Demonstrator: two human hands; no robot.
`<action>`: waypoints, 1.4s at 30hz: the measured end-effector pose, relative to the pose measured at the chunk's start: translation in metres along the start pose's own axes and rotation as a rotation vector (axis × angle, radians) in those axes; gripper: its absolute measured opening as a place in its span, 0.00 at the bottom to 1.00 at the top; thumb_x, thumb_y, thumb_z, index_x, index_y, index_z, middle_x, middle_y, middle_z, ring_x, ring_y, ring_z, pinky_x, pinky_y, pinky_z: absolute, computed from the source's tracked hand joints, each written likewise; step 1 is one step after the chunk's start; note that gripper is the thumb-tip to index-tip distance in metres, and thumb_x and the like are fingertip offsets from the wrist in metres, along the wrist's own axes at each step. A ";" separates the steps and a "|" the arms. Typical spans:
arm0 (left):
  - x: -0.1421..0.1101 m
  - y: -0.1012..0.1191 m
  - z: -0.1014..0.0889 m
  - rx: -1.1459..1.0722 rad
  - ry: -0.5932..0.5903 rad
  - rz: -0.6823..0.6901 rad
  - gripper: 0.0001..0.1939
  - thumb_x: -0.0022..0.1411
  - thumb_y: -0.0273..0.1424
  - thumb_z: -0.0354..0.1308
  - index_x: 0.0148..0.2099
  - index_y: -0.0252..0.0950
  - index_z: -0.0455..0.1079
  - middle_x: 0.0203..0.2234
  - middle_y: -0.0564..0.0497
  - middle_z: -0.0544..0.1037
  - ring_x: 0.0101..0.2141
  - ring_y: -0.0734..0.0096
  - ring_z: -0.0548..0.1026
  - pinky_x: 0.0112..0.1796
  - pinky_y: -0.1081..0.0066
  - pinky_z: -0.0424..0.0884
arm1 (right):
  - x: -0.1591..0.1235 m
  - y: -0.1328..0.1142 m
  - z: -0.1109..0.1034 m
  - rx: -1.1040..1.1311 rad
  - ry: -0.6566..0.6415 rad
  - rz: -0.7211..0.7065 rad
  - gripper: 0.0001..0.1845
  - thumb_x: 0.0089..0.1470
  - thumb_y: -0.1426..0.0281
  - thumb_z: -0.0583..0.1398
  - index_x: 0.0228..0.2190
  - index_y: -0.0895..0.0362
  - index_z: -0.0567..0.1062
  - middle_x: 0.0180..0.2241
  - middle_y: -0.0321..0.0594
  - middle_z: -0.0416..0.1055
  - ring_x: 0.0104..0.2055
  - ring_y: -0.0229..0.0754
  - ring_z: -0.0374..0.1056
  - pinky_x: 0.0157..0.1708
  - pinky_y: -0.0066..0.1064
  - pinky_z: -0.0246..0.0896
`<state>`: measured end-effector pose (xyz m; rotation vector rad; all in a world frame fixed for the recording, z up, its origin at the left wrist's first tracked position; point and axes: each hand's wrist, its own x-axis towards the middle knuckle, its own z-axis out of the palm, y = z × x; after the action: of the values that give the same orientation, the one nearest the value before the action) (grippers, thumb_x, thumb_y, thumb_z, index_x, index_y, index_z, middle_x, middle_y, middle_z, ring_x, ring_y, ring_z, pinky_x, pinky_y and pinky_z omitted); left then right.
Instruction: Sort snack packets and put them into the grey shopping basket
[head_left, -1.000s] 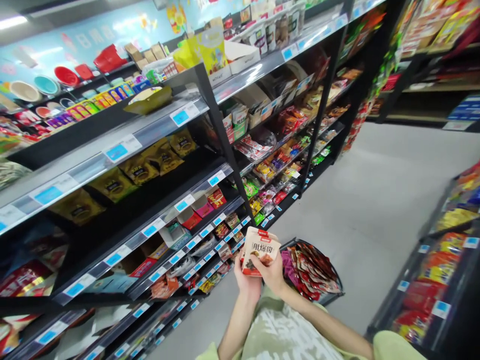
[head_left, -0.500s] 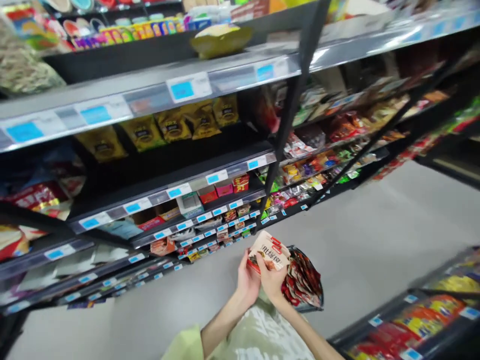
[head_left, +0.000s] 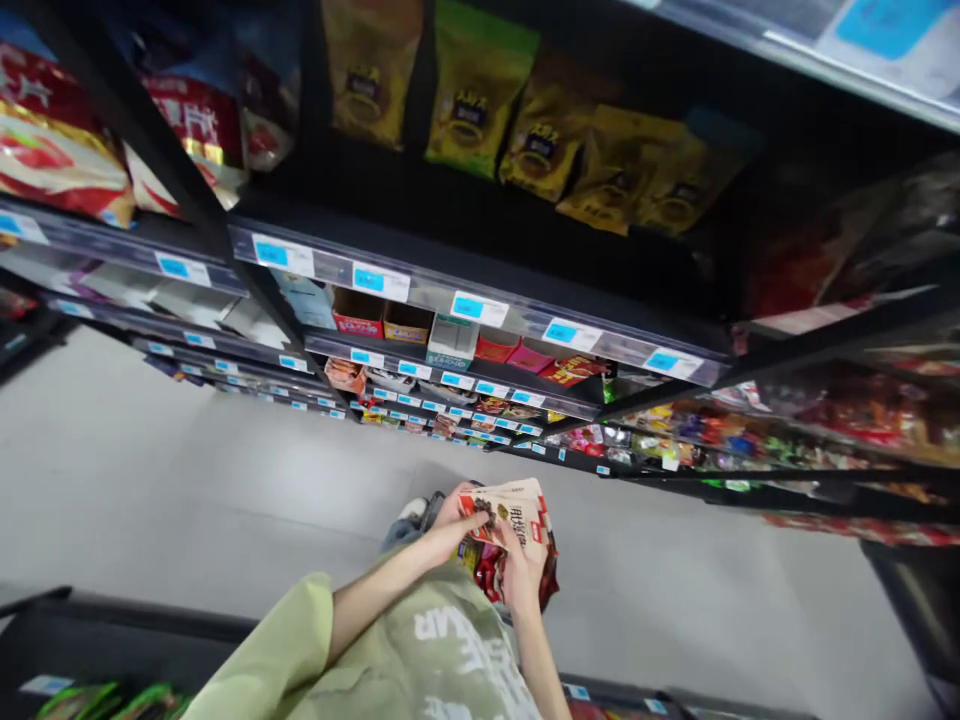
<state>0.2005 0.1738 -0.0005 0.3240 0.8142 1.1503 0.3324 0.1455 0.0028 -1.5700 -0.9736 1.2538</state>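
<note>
I hold a small fan of cream-and-red snack packets [head_left: 525,508] in front of my body, with dark food pictured on them. My left hand [head_left: 451,527] grips their left side, its thumb lying across the front. On the lower right, my right hand [head_left: 523,570] pinches the same packets, thumb in front. Below and behind them, red glossy packs [head_left: 491,578] show in part, close to my shirt; what they rest in is mostly hidden by my hands and the packets.
A black shelf unit [head_left: 480,225] with blue-and-white price labels stands ahead. Yellow snack bags [head_left: 469,110] stand on its upper level, and small boxes [head_left: 452,340] sit lower. Grey floor [head_left: 300,490] runs between this unit and another dark shelf [head_left: 135,640] behind me.
My view has swung left and closer to the shelf. The packets have turned and spread into a fan, and my left thumb now lies across them. Both hands keep hold.
</note>
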 end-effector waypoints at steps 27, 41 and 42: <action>-0.007 -0.033 -0.021 0.754 0.052 0.117 0.14 0.52 0.31 0.64 0.39 0.37 0.64 0.26 0.58 0.68 0.29 0.74 0.66 0.31 0.74 0.61 | 0.030 -0.014 -0.065 0.038 -0.400 0.426 0.27 0.33 0.71 0.76 0.40 0.58 0.79 0.39 0.45 0.82 0.40 0.54 0.79 0.44 0.45 0.76; -0.059 -0.091 -0.037 0.800 0.314 0.129 0.13 0.51 0.32 0.63 0.39 0.38 0.65 0.26 0.57 0.72 0.28 0.71 0.69 0.31 0.73 0.63 | -0.002 0.042 -0.064 -0.014 -0.493 0.440 0.34 0.34 0.71 0.75 0.47 0.58 0.75 0.44 0.47 0.80 0.44 0.52 0.78 0.47 0.44 0.75; -0.061 -0.091 -0.040 0.775 0.328 0.122 0.14 0.51 0.32 0.64 0.39 0.38 0.65 0.26 0.57 0.72 0.28 0.71 0.70 0.31 0.73 0.63 | -0.003 0.043 -0.061 -0.035 -0.486 0.394 0.34 0.35 0.70 0.75 0.47 0.58 0.75 0.44 0.46 0.80 0.44 0.52 0.78 0.46 0.44 0.75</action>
<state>0.2239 0.0753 -0.0589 0.8458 1.5421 0.9696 0.3934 0.1193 -0.0310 -1.5637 -1.0093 1.9663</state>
